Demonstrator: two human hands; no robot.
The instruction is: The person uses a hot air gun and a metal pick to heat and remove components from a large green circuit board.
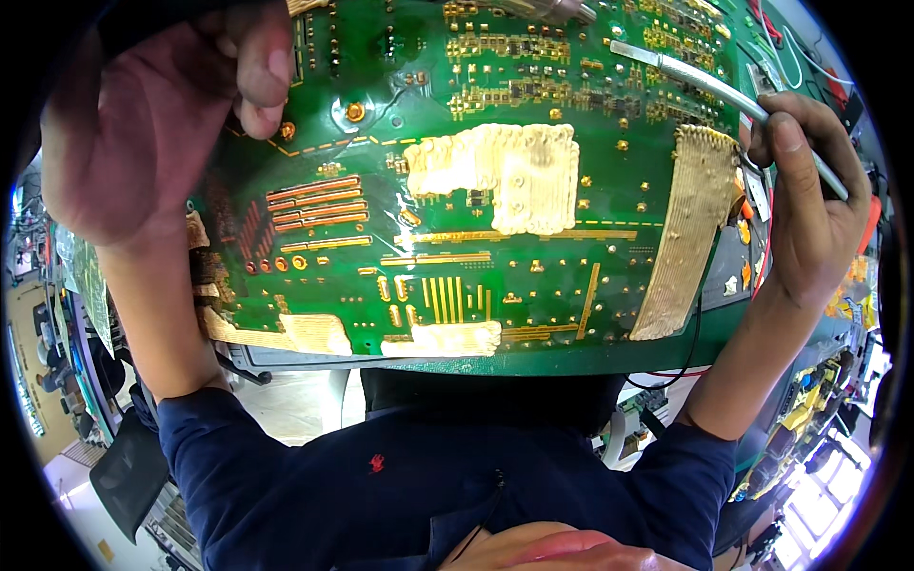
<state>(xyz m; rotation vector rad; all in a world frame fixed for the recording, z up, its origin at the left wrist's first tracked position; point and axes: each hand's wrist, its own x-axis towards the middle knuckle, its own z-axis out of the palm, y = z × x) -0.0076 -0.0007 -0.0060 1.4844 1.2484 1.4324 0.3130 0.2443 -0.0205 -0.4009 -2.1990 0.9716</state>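
Observation:
In my right hand [809,190] is a slim silver tool with a flat, blade-like tip [705,80], pinched between thumb and fingers. Its tip points left over the far right part of a large green circuit board [533,276]. Raised over the board's left side, close to the camera, is my left hand [152,133], palm showing and fingers curled. Some of its fingers are cut off at the upper edge, so whatever they hold is hidden. Thick cream-coloured patches cover parts of the board: a central patch [538,176] and a long ribbed strip [681,238] at the right.
Smaller cream patches [457,339] line the board's near edge. A shiny greyish object [562,9] shows at the top, partly cut off. Wires [800,57] and small parts lie beyond my right hand. A dark chair [143,471] stands at the lower left.

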